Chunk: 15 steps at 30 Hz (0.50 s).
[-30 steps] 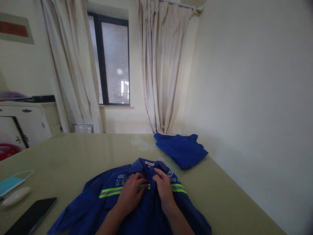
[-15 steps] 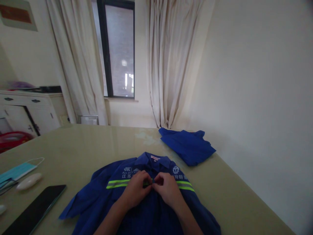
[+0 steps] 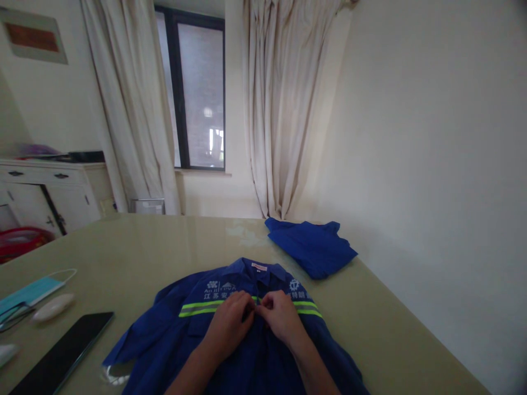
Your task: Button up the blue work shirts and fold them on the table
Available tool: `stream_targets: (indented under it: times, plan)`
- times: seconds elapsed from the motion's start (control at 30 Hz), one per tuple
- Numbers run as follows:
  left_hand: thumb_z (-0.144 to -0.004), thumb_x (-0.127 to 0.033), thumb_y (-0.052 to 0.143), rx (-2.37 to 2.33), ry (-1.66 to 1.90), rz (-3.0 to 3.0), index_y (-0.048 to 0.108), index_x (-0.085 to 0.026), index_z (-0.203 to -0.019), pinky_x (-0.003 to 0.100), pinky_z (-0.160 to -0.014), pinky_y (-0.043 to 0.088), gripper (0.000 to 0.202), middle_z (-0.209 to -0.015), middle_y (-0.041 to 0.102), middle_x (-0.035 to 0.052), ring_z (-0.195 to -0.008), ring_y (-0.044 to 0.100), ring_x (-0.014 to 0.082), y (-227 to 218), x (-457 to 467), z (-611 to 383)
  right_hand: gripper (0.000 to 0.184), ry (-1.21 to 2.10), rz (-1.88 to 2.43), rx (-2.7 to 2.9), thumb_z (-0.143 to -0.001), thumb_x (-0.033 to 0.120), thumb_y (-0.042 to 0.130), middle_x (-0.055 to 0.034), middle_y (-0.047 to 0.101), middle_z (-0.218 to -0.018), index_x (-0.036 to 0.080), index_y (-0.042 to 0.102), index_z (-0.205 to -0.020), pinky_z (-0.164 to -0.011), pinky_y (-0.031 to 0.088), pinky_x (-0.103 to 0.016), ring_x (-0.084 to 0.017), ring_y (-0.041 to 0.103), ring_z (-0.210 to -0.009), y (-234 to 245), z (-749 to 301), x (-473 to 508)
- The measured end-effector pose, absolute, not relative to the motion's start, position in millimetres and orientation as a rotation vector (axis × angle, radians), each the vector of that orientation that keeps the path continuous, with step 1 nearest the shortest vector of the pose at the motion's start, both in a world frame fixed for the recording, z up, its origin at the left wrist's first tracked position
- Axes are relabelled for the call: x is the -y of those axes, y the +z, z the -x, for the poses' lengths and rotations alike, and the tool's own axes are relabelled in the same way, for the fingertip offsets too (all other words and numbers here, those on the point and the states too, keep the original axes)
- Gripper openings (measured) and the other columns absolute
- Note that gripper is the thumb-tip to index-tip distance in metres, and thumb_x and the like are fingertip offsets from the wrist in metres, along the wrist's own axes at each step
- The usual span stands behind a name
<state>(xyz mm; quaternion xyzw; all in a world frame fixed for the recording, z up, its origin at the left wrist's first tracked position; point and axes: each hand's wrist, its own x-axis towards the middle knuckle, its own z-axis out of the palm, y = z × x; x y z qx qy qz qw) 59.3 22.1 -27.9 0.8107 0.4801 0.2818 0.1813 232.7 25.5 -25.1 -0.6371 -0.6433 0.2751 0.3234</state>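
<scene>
A blue work jacket (image 3: 173, 323) with a yellow-green reflective stripe and white lettering lies front up on the table, its collar toward the far side. My left hand (image 3: 234, 318) pinches the jacket's front opening at the stripe, fingers closed on the cloth. Right beside it, my right hand (image 3: 280, 315) grips the opposite edge between thumb and fingers. The fingertips of both hands nearly meet at the middle of the chest. Whether a button or other fastener lies between them is hidden.
Another blue garment (image 3: 313, 247) lies folded at the table's far right edge, near the wall. On the left are a black phone (image 3: 61, 351), a pale computer mouse (image 3: 53, 308), a blue face mask (image 3: 33, 293) and glasses (image 3: 16, 317). The table (image 3: 185, 236) is pale green.
The camera view has shifted slightly. My left hand has turned a little, with its back more to the camera. Both hands stay at the jacket's front opening. A white loop shows by the sleeve.
</scene>
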Motion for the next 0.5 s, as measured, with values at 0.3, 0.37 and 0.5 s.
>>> stream_targets:
  times: [0.3, 0.37, 0.5]
  plan:
    - [-0.084, -0.011, 0.052, -1.361, 0.794, -2.33, 0.059, -0.023, -0.083, 0.029, -0.077, 0.041, 0.014, -0.089, 0.065, 0.003, -0.088, 0.059, 0.0207, -26, -19, -61, 0.019, 0.592, 1.649, 1.758, -0.066, 0.012, 0.063, -0.005, 0.075, -0.077, 0.018, 0.077, -0.078, -0.07, 0.044, -0.027, -0.021, 0.068, -0.076, -10, -229, -17]
    - [-0.083, -0.012, 0.052, -1.358, 0.816, -2.327, 0.059, -0.023, -0.082, 0.029, -0.076, 0.042, 0.013, -0.089, 0.065, 0.0029, -0.088, 0.06, 0.0206, -28, -20, -61, 0.016, 0.637, 1.607, 1.757, -0.068, 0.014, 0.061, -0.004, 0.074, -0.073, 0.018, 0.075, -0.073, -0.066, 0.043, -0.026, -0.02, 0.067, -0.072, -12, -230, -19]
    - [-0.086, -0.014, 0.051, -1.34, 0.857, -2.258, 0.06, -0.023, -0.083, 0.029, -0.074, 0.042, 0.013, -0.087, 0.066, 0.0021, -0.083, 0.061, 0.0196, -31, -21, -61, 0.019, 0.946, 1.501, 1.64, -0.075, 0.019, 0.051, 0.0011, 0.064, -0.054, 0.018, 0.069, -0.068, -0.051, 0.041, -0.022, -0.015, 0.061, -0.052, -22, -231, -27]
